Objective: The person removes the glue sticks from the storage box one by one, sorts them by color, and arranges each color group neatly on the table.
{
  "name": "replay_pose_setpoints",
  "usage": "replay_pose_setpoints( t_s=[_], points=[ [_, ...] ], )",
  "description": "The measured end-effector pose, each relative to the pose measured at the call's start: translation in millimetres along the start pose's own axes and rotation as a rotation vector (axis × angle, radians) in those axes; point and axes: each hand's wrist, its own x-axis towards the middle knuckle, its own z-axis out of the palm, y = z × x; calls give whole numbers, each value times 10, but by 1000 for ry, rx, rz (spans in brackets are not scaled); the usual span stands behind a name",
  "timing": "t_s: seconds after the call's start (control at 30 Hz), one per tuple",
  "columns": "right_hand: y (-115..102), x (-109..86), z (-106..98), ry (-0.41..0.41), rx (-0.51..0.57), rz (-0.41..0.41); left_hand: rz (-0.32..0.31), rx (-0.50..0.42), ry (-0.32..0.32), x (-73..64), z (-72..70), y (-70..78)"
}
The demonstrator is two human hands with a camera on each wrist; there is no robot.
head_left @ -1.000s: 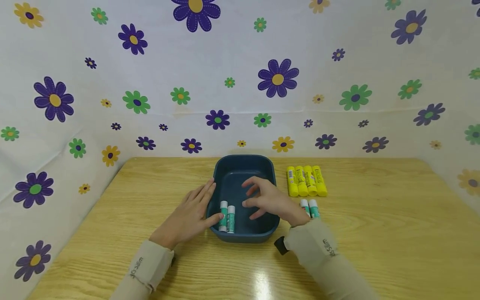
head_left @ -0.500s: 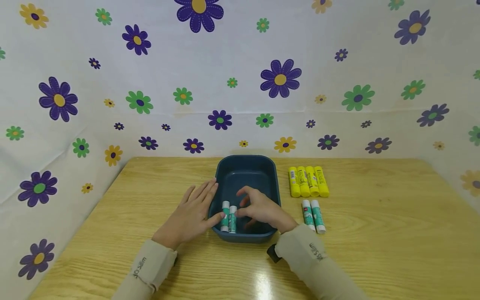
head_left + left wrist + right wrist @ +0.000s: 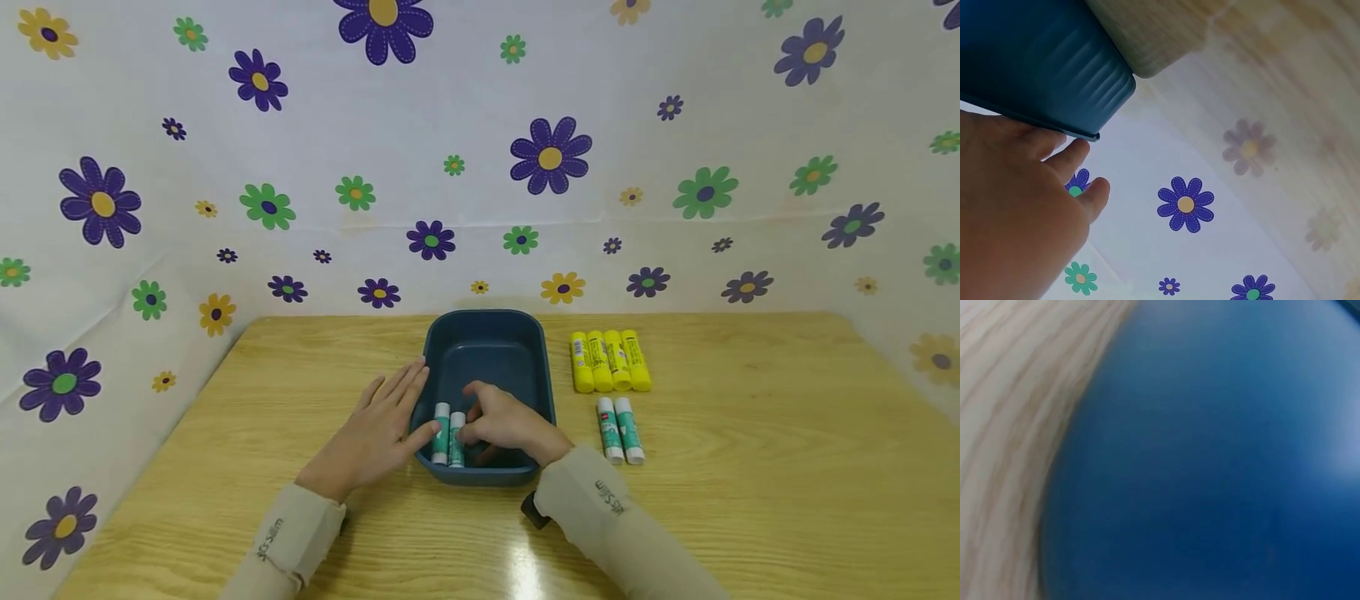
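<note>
Two green-and-white glue sticks lie side by side in the near left corner of a dark blue tray (image 3: 491, 477), a left glue stick (image 3: 441, 446) and a right glue stick (image 3: 457, 450). My left hand (image 3: 375, 442) rests flat along the tray's left rim, its thumb over the left wall at the left glue stick. Inside the tray, my right hand (image 3: 506, 423) has its fingers loosely bent, with fingertips right at the side of the right glue stick. Its lower fingers are partly hidden beneath the hand. The left wrist view shows the left fingers (image 3: 1069, 159) against the tray's rim.
On the wooden table (image 3: 720, 467), right of the tray, several yellow glue sticks (image 3: 611, 361) lie in a row. Nearer to me lie two more green-and-white glue sticks (image 3: 620, 431). A flowered cloth (image 3: 330, 133) hangs behind the table. Tray wall (image 3: 1197, 462) fills most of the right wrist view.
My right hand has moved left and slightly down inside the tray, up to the right glue stick, uncovering the two glue sticks on the table. My left hand has stayed at the rim.
</note>
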Motion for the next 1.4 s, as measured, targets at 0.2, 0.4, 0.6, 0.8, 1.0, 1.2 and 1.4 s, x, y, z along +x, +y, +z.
replay_pose_setpoints(
  t_s=[0.2,0.4,0.6,0.8,1.0,1.2,1.4],
  points=[
    [23,6,18,-59,-68,-14,7,-66,11,-1,15,-6],
    [45,-32,33,-83,-34,-58,5,-86,5,-24,33,-3],
    [32,-50,20,-137,86,-98,1,-86,14,-32,32,-22],
    [34,-60,28,-139,98,-128,-4,-81,11,-46,16,-26],
    [59,-72,2,-104,137,-146,0,-102,0,-34,6,-20],
    [33,-84,-48,-53,170,-170,1,-117,0,-31,-4,-21],
    [24,-92,-145,-28,186,-179,-1,-107,-4,-10,-16,-27]
  ],
)
